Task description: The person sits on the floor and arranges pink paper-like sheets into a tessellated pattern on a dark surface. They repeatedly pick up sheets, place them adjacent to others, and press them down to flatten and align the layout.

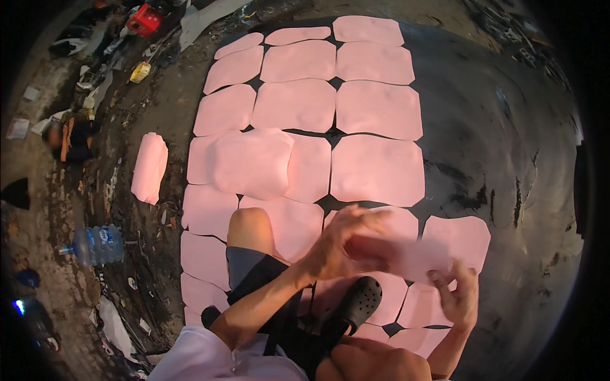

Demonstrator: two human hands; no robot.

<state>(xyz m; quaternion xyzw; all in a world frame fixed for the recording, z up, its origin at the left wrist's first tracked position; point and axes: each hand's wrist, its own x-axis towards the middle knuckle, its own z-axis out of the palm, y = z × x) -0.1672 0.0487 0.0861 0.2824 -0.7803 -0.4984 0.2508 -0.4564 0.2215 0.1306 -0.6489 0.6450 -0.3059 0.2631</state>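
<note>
Both my hands hold one thin pink sheet (416, 257) above the ground in front of my knee. My left hand (346, 244) rests flat on its left part, fingers spread and blurred. My right hand (459, 295) pinches the sheet's lower right edge. Beneath lie several pink sheets (375, 168) laid out in rows on a dark mat (495, 140), with narrow gaps between them. One loose pink sheet (251, 162) lies askew over the row at left centre.
A stack of pink sheets (150, 168) lies on the dirt at left. A plastic water bottle (98, 244) is on the ground lower left. My black clog (356, 308) stands on the sheets. Litter and a red object (145, 19) lie at top left.
</note>
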